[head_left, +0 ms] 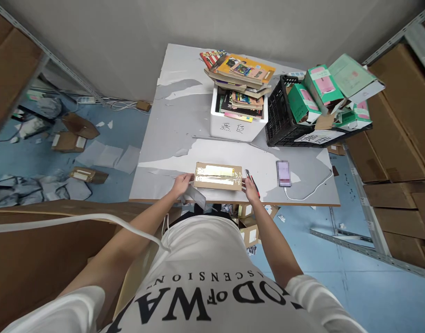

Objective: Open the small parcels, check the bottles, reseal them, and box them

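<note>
Watching through the head camera, I am seeing a long brown cardboard box [218, 175] with shiny tape between the two hands, by the front edge of the white-and-grey table [174, 120]. I can't tell if it is resting or being lifted. The left hand [181, 185] is gripping one short end; the right hand [250, 189] is gripping the other. Their fingers are bending in, pressing the cardboard. Squeezing both ends evenly should be best for holding it flat. A thin whitish sheet [197, 198] is hanging by the left hand; I'd be minding it. A red-and-black cutter [253, 181] is touching or nearly touching the right hand, so I'd be watching its tip. Farther back, a white plastic bin [233, 129] is holding colourful paper books [249, 69], beside a black plastic crate [279, 111].
</note>
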`<state>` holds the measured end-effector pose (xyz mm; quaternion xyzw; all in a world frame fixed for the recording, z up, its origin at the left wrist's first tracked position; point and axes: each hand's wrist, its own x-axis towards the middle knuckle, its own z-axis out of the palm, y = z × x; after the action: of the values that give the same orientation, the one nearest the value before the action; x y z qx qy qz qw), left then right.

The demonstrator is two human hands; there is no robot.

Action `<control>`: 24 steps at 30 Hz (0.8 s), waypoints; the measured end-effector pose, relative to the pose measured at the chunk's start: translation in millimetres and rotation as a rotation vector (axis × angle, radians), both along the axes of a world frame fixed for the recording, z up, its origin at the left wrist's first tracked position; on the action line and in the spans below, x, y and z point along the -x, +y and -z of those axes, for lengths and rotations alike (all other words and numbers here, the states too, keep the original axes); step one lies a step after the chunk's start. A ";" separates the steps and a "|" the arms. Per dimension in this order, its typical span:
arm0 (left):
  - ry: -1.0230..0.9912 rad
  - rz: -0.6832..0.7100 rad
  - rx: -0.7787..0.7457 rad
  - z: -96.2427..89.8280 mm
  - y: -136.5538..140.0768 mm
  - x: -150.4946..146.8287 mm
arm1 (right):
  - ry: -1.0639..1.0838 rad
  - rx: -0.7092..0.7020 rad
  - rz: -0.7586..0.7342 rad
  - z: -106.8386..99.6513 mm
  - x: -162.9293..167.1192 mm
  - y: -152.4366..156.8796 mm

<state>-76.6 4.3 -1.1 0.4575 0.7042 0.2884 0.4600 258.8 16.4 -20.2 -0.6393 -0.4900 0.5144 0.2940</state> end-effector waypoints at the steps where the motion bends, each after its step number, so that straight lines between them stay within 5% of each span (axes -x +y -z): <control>1: -0.041 0.012 -0.007 3.8 -4.0 2.1 | 0.026 0.015 0.022 5.0 -2.7 -4.4; 9: -0.009 0.217 0.009 16.4 -25.8 -5.0 | 0.052 -0.025 -0.098 17.6 5.4 -26.9; 17: 0.212 0.143 -0.117 -0.7 -14.8 -10.4 | -0.097 -0.098 -0.132 -13.2 7.9 -4.4; 24: 0.472 0.114 0.044 -2.6 11.7 -15.9 | -0.397 -0.038 -0.131 -14.1 21.0 16.5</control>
<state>-60.7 16.0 1.5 0.5409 0.7715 0.1317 0.3080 237.8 33.0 -6.1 -0.6892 -0.5887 0.3869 0.1694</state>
